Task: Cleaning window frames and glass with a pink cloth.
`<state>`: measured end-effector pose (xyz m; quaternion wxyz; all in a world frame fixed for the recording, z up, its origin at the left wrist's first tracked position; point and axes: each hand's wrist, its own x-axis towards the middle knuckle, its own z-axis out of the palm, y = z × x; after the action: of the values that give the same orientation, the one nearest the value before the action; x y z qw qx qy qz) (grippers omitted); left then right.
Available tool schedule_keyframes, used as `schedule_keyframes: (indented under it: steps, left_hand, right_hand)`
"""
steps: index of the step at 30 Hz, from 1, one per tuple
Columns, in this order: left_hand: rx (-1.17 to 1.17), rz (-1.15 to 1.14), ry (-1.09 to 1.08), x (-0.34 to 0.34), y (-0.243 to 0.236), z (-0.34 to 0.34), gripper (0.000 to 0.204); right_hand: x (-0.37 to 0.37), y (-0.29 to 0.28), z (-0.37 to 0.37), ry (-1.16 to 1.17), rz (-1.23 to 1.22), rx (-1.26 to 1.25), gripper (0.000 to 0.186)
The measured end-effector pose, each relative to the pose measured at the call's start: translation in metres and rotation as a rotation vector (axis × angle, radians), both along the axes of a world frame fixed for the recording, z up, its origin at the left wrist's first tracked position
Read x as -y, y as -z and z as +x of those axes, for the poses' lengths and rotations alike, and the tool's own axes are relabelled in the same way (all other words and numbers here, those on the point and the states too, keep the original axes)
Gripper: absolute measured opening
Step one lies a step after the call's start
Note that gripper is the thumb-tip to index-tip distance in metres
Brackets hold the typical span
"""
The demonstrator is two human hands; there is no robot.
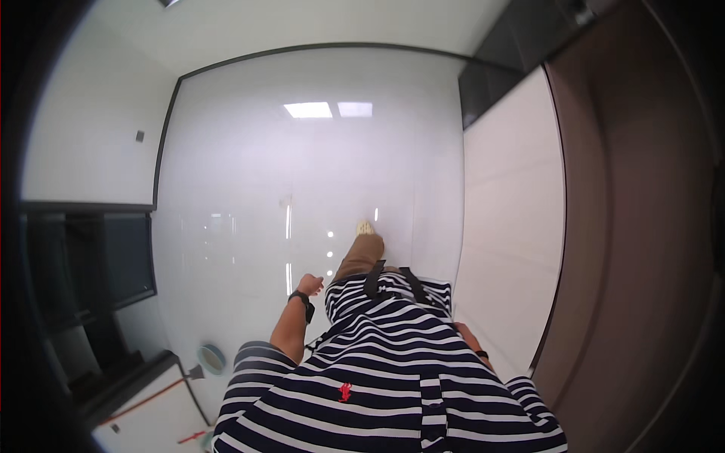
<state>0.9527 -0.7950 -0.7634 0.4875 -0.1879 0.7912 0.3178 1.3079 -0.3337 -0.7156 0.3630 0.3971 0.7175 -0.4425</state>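
Note:
My left hand hangs beside my hip over the glossy floor, its fingers loosely curled in with nothing visible in them. A dark watch is strapped round that wrist. Close to the right side of my striped shirt is my right hand. Only its back and a dark wristband show, and its fingers are hidden. Two black straps lie across the front of the shirt. One pale yellow shoe is set forward below my brown trousers.
A shiny white floor with light reflections spreads ahead. Along the right runs a pale panel beside a brown surface. At left stands a dark glossy unit. A round blue-rimmed object lies at lower left.

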Motion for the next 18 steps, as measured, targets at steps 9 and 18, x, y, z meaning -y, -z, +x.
schedule_keyframes:
  steps: [9,18]
  left_hand:
    - [-0.699,0.239,0.164,-0.073,-0.058,-0.252,0.024]
    - [-0.727,0.606,0.237,-0.106,-0.168,-0.468,0.071]
  right_hand:
    - [-0.066,-0.054,-0.339,-0.086,0.233,-0.288,0.031]
    - [0.016,-0.147,-0.722,-0.373,0.065,-0.613,0.028]
